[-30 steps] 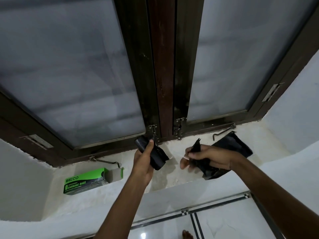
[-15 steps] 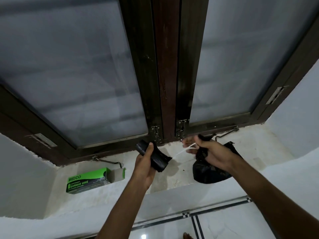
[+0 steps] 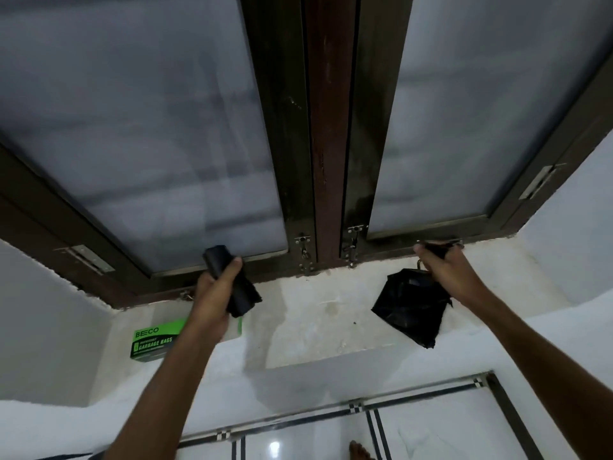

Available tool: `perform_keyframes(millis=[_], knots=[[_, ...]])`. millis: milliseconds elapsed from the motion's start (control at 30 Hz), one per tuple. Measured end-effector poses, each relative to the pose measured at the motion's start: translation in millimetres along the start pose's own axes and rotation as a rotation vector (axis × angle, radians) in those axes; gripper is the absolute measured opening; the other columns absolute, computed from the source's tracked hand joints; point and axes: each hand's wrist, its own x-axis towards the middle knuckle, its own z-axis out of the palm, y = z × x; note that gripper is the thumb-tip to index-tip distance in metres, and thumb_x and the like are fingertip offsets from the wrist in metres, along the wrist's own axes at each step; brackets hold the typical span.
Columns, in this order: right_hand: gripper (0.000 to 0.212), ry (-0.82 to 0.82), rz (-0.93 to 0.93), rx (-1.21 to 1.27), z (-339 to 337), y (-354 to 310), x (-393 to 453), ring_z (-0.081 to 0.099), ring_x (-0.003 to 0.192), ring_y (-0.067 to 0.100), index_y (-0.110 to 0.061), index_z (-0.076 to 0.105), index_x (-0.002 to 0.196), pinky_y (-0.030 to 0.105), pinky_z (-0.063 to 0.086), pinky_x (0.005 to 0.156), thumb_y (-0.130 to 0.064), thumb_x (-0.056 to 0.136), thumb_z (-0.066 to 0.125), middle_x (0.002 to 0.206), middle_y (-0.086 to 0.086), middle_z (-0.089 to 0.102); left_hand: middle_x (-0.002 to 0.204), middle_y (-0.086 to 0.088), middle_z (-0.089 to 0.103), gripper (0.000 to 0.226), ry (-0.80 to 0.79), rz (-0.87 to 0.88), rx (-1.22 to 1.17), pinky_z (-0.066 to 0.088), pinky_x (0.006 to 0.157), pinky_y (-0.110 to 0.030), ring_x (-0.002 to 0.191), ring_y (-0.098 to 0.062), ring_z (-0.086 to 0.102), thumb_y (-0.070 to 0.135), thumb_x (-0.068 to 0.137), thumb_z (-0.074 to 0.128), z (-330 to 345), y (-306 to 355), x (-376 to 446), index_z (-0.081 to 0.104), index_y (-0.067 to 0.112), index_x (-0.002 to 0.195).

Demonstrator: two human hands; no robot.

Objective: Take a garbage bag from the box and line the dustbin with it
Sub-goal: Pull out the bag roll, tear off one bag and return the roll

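My left hand [image 3: 215, 290] grips a black roll of garbage bags [image 3: 232, 280] above the window sill. My right hand [image 3: 444, 270] holds a single folded black garbage bag [image 3: 411, 307], which hangs down from my fist, apart from the roll. The green garbage bag box [image 3: 152, 340] lies on the sill at the left, partly hidden behind my left wrist. No dustbin is in view.
A pale stone window sill [image 3: 315, 320] runs below a dark wooden window frame [image 3: 325, 127] with frosted panes and metal latches. White walls close both sides. Below lies a glossy tiled floor [image 3: 298, 439], where a bare foot [image 3: 360, 451] shows.
My hands have spread apart: the right hand moved right with the single bag, now separated from the roll. The left hand shifted left over the box.
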Motion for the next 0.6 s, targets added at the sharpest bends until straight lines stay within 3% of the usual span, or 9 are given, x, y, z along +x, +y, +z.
perform_keyframes(millis=[100,200,267,333,433,533,600], knots=[[0.024,-0.105,-0.217,-0.209,23.7,-22.1,0.3,0.057,0.064,-0.009,-0.031,0.060,0.072,0.008,0.040,0.061,-0.025,0.094,0.067,0.063,-0.024,0.062,0.103,-0.014,0.069,0.029,-0.177,-0.154,-0.097,0.053,0.084,-0.041,0.090,-0.026,0.065,0.023,0.089,0.070,32.9,-17.8,-20.0,0.060,0.008,0.113],[0.012,-0.292,-0.291,-0.423,32.7,-25.5,7.5,0.061,0.074,-0.003,-0.031,0.064,0.084,0.021,0.048,0.069,-0.039,0.092,0.065,0.075,-0.017,0.066,0.093,-0.011,0.071,0.035,-0.294,-0.353,-0.290,0.053,0.083,-0.039,0.087,-0.027,0.066,0.034,0.090,0.067,52.7,-30.4,-32.3,0.065,0.008,0.113],[0.031,-0.413,-0.331,-0.627,35.8,-14.9,11.4,0.060,0.085,0.011,-0.028,0.067,0.098,0.034,0.049,0.073,-0.055,0.088,0.060,0.089,-0.011,0.062,0.097,-0.013,0.068,0.039,-0.330,-0.413,-0.404,0.052,0.083,-0.040,0.088,-0.028,0.064,0.036,0.093,0.060,57.8,-38.4,-36.1,0.063,0.007,0.119],[0.046,-0.472,-0.344,-0.775,38.5,-2.8,13.6,0.056,0.098,0.015,-0.025,0.066,0.119,0.032,0.044,0.079,-0.057,0.087,0.061,0.103,-0.008,0.059,0.103,-0.014,0.068,0.040,-0.330,-0.427,-0.398,0.052,0.085,-0.043,0.093,-0.030,0.065,0.032,0.094,0.061,57.8,-46.9,-35.5,0.061,0.006,0.123],[0.051,-0.378,-0.407,-0.867,41.6,6.6,11.5,0.057,0.113,0.021,-0.022,0.062,0.131,0.035,0.045,0.093,-0.043,0.086,0.072,0.123,-0.002,0.060,0.116,-0.017,0.067,0.044,-0.322,-0.431,-0.352,0.052,0.096,-0.049,0.110,-0.035,0.065,0.029,0.090,0.068,55.0,-55.8,-31.8,0.060,0.005,0.127],[0.036,-0.161,-0.367,-0.732,33.3,9.5,14.7,0.066,0.099,0.025,-0.028,0.055,0.109,0.035,0.050,0.079,-0.025,0.081,0.078,0.109,-0.002,0.068,0.121,-0.018,0.066,0.038,-0.302,-0.398,-0.324,0.050,0.099,-0.051,0.115,-0.036,0.062,0.025,0.091,0.068,52.9,-59.7,-28.8,0.061,0.007,0.124],[0.049,-0.100,-0.211,-0.611,19.5,11.0,22.0,0.066,0.092,0.025,-0.028,0.042,0.106,0.037,0.051,0.075,-0.025,0.077,0.082,0.104,-0.002,0.066,0.121,-0.017,0.067,0.030,-0.307,-0.347,-0.283,0.054,0.091,-0.045,0.111,-0.033,0.063,0.022,0.092,0.066,54.2,-61.1,-28.6,0.061,0.009,0.119]])
